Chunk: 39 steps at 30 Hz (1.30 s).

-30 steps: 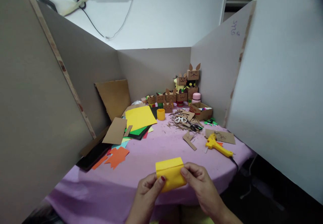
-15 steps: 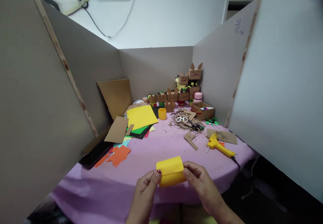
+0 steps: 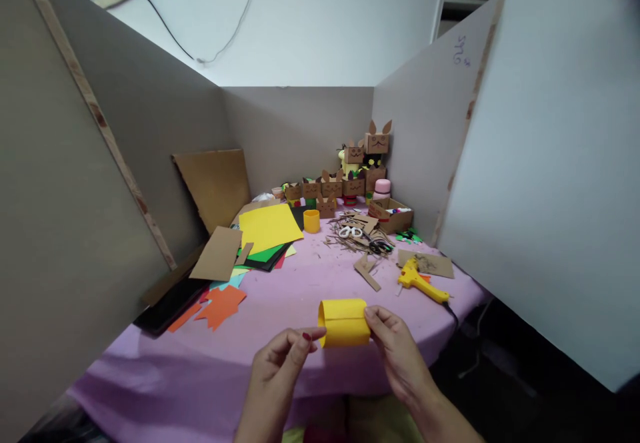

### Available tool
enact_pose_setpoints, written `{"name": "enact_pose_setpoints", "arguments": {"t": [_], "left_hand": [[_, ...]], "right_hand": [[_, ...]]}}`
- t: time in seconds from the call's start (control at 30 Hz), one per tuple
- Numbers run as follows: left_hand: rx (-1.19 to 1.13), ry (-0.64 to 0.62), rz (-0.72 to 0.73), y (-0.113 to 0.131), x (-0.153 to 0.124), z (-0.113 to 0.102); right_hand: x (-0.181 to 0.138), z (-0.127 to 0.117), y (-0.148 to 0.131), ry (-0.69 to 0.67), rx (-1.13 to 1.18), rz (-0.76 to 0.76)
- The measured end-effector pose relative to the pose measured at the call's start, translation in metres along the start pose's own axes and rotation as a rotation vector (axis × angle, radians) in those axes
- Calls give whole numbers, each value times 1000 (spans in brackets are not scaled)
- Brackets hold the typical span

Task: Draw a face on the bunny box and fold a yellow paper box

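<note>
A short yellow tube [image 3: 345, 326], rolled from a sheet with its seam facing me, is held above the front of the table. My right hand [image 3: 395, 346] pinches its right end between thumb and fingers. At the left end, the index finger of my left hand [image 3: 280, 363] points out and touches the open rim. The left thumb is off the tube and the other fingers are curled loosely. Farther back on the table stands a similar yellow ring [image 3: 311, 221].
A purple cloth [image 3: 295, 283] covers the table. On the right lie a yellow glue gun [image 3: 420, 282], white-handled scissors [image 3: 350, 232] and cardboard scraps [image 3: 367, 273]. Coloured sheets [image 3: 270, 228] are stacked left. Cardboard animal figures [image 3: 331, 188] stand at the back. Grey partitions [image 3: 300, 123] enclose the table.
My left thumb and fingers have let go of the tube's left end, and the index finger now touches its rim. The tube's left opening has turned into view. The camera view has shifted right.
</note>
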<state>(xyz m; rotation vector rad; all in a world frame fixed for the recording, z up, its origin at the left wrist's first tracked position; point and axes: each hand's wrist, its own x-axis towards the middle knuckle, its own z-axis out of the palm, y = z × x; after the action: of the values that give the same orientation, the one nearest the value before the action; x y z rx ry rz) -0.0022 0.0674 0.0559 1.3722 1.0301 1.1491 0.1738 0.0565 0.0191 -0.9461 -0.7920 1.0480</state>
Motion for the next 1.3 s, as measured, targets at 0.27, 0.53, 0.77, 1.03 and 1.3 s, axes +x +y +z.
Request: {"name": "enact_pose_setpoints", "arguments": {"t": [0.27, 0.53, 0.77, 1.03, 1.3], "left_hand": [[-84, 68, -51, -14, 20, 14], [-113, -81, -58, -21, 12, 14], [-184, -162, -124, -19, 10, 14], [-355, -212, -243, -27, 10, 12], [-281, -219, -129, -26, 33, 15]], "right_hand": [[-1, -2, 4, -45, -158, -118], [-8, -3, 7, -142, -227, -125], [-14, 1, 1, -228, -303, -119], [-13, 0, -12, -328, -647, -392], [19, -1, -11, -324, -677, -393]]}}
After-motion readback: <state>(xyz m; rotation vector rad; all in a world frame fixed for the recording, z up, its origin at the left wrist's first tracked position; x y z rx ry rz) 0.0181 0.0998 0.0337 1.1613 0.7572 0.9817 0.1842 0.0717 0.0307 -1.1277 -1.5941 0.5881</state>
